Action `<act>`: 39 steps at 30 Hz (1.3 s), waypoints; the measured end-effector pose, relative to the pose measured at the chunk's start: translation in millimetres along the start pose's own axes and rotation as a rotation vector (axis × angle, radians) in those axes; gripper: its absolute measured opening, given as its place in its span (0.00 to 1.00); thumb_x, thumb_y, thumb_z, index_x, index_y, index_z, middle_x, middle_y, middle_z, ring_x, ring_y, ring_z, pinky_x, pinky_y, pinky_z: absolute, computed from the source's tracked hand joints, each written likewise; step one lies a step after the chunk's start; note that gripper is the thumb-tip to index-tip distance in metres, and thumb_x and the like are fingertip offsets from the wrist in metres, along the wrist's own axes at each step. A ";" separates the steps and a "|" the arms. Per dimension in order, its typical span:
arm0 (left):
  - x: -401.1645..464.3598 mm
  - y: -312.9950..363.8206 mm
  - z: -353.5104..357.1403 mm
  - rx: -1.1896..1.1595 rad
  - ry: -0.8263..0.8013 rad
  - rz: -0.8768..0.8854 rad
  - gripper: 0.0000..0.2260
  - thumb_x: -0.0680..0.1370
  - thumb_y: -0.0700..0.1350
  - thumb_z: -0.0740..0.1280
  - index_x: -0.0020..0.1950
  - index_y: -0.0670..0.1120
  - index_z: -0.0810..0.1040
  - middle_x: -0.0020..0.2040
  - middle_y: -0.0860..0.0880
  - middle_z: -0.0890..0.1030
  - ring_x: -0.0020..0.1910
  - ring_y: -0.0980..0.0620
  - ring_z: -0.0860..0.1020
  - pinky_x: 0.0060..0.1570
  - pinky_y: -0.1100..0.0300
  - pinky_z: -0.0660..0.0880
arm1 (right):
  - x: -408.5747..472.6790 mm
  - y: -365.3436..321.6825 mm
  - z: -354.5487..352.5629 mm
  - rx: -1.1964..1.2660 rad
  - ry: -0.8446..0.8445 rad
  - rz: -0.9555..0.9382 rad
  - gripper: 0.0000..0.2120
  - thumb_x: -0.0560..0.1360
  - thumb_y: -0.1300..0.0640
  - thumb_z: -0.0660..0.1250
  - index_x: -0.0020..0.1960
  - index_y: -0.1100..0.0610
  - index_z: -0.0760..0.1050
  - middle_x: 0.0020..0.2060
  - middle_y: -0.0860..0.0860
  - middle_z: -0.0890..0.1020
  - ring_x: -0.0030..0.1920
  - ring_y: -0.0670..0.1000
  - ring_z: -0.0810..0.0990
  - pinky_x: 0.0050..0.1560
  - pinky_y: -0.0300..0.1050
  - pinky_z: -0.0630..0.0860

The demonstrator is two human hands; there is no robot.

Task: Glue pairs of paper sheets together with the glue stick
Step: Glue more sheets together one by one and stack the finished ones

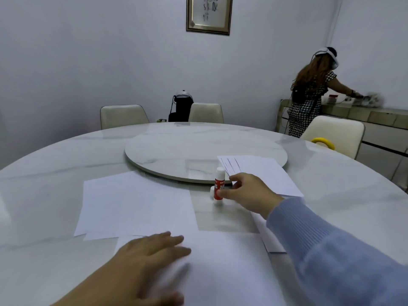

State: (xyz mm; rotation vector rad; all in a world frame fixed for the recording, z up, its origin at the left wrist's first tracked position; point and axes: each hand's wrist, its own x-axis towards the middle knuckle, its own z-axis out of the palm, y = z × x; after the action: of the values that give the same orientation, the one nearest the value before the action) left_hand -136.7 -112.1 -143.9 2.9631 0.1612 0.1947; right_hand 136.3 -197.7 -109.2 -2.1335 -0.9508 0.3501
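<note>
Nearest, the left hand lies flat on a white sheet at the near edge of the round marble table, its fingers straight and loosely spread, pressing the paper down. Just beyond it, to the left, a small stack of sheets lies with its corners slightly fanned. To the right, the right hand, in a blue knitted sleeve, reaches forward to the glue stick, which stands upright on the tabletop between the stack and another pile; the fingers curl toward its red-and-white body and the fingertips touch its side, though whether they truly pinch it I cannot tell. A small white cap seems to stand just beside its base. Behind the hand, a further pile of paper rests partly on the edge of the turntable in the table's middle. Farther off, cream chairs line the far rim, a dark bag sits between two of them, and another person in a checked dress leans over a side counter. A framed picture hangs on the wall.
</note>
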 end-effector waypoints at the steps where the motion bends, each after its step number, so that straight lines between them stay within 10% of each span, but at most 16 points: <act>1: 0.6 1.4 0.4 0.067 -0.024 -0.033 0.25 0.73 0.73 0.45 0.60 0.69 0.73 0.63 0.69 0.73 0.61 0.68 0.73 0.54 0.75 0.69 | 7.7 -0.3 7.6 0.008 0.011 0.014 0.32 0.68 0.46 0.76 0.67 0.57 0.71 0.56 0.50 0.78 0.52 0.47 0.76 0.47 0.38 0.70; 4: -3.2 -2.7 -8.5 0.149 -0.123 -0.133 0.24 0.73 0.73 0.45 0.61 0.70 0.70 0.64 0.67 0.72 0.61 0.68 0.73 0.56 0.72 0.71 | 21.0 5.0 26.2 0.067 0.054 0.027 0.19 0.68 0.51 0.76 0.56 0.55 0.78 0.51 0.50 0.82 0.50 0.48 0.80 0.44 0.37 0.73; 8: -14.0 -21.9 -6.3 -0.012 -0.072 -0.157 0.30 0.61 0.81 0.43 0.62 0.80 0.48 0.66 0.79 0.39 0.66 0.77 0.35 0.67 0.74 0.36 | 19.3 6.7 33.3 0.081 0.104 -0.039 0.06 0.73 0.54 0.73 0.47 0.53 0.78 0.39 0.47 0.80 0.43 0.47 0.79 0.37 0.36 0.69; 16: 48.0 32.1 10.3 -0.007 -0.046 -0.109 0.31 0.74 0.70 0.48 0.75 0.64 0.46 0.74 0.68 0.41 0.73 0.66 0.37 0.72 0.62 0.38 | -45.9 -20.0 -43.7 -0.233 0.123 -0.283 0.07 0.76 0.47 0.67 0.40 0.46 0.73 0.33 0.45 0.77 0.31 0.43 0.73 0.28 0.36 0.66; 25: 70.9 66.1 40.3 0.002 -0.128 -0.189 0.32 0.78 0.65 0.48 0.77 0.56 0.41 0.77 0.58 0.40 0.75 0.59 0.38 0.74 0.55 0.36 | -100.4 7.3 -38.0 0.492 0.313 -0.201 0.01 0.70 0.57 0.73 0.40 0.54 0.82 0.27 0.46 0.81 0.26 0.42 0.75 0.30 0.39 0.73; 28: 66.9 65.7 40.8 0.021 -0.119 -0.210 0.30 0.79 0.62 0.45 0.77 0.55 0.37 0.76 0.58 0.37 0.74 0.61 0.36 0.73 0.57 0.35 | -97.7 20.7 -18.6 0.390 0.280 -0.200 0.04 0.75 0.59 0.68 0.43 0.59 0.77 0.27 0.51 0.81 0.27 0.48 0.76 0.30 0.46 0.74; 32: 69.4 66.6 40.2 0.034 -0.122 -0.220 0.27 0.81 0.57 0.45 0.77 0.53 0.37 0.77 0.56 0.37 0.74 0.60 0.36 0.73 0.56 0.35 | -96.3 28.9 -1.2 0.176 0.214 -0.260 0.03 0.75 0.56 0.67 0.43 0.51 0.75 0.31 0.39 0.82 0.29 0.42 0.79 0.29 0.31 0.73; 39: 69.3 67.3 39.7 0.044 -0.143 -0.222 0.27 0.81 0.57 0.45 0.77 0.53 0.37 0.77 0.55 0.37 0.75 0.58 0.36 0.74 0.54 0.35 | -99.6 26.1 -1.3 0.003 0.203 -0.317 0.04 0.76 0.51 0.66 0.44 0.49 0.74 0.35 0.44 0.83 0.35 0.44 0.81 0.39 0.44 0.79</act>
State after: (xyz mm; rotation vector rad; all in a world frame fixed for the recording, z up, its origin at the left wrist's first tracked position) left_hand -56.5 -176.3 -162.7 2.9582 0.4767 -0.0501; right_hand 82.3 -282.0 -132.9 -1.9310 -1.1429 -0.0225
